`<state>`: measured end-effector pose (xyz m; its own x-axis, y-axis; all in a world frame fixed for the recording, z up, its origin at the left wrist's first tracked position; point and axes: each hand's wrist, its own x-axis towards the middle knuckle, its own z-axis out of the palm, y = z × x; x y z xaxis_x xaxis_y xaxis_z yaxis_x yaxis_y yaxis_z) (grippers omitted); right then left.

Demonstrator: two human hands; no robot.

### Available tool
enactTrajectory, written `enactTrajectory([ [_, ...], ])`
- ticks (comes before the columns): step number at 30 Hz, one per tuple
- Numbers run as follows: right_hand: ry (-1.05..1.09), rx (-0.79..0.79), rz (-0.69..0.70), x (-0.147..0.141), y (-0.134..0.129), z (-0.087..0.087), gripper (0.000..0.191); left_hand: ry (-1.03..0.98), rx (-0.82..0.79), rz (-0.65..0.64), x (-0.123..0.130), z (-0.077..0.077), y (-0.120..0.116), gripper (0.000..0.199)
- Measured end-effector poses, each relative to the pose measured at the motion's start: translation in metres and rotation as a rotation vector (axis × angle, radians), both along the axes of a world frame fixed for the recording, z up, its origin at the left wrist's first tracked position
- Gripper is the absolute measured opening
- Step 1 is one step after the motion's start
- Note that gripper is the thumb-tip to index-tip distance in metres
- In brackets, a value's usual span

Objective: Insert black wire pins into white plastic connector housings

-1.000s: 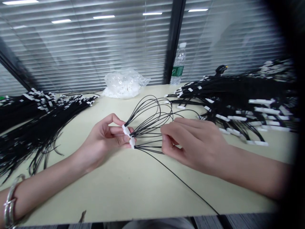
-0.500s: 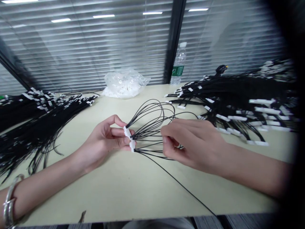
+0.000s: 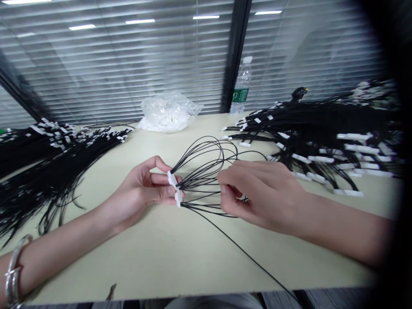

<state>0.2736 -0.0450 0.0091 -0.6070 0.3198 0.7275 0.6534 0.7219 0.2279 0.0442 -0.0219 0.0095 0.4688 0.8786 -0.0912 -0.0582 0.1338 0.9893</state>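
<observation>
Two white plastic connectors sit end to end in my left hand, pinched between thumb and fingers. Thin black wires leave them toward the right, several bending back in loops. My right hand is closed around part of these wires, its fingertips curled inward; what lies inside the grip is partly hidden. One loose wire runs from the lower connector down past the table's front edge.
Piles of black wire harnesses with white connectors lie at the left and right. Toward the window are a clear plastic bag and a water bottle. The pale table ends in front of me.
Both hands keep their grips and nearly the same places. The wire loops have shifted very slightly down and to the right.
</observation>
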Motion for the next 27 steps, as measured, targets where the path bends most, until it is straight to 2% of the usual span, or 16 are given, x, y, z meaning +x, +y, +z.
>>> enactTrajectory([
  [14,-0.082,0.071,-0.035,-0.0011,0.0021,-0.0016,0.008,0.022,0.007,-0.018,0.0012,-0.0007,0.0003,0.026],
  [19,-0.126,-0.030,-0.073,-0.0050,-0.0010,-0.0014,0.006,0.047,0.037,-0.027,0.0025,-0.0015,-0.0007,0.025],
  [27,-0.187,-0.099,-0.029,-0.0067,-0.0066,-0.0070,0.012,0.071,0.049,-0.057,0.0055,-0.0013,-0.0017,0.024],
])
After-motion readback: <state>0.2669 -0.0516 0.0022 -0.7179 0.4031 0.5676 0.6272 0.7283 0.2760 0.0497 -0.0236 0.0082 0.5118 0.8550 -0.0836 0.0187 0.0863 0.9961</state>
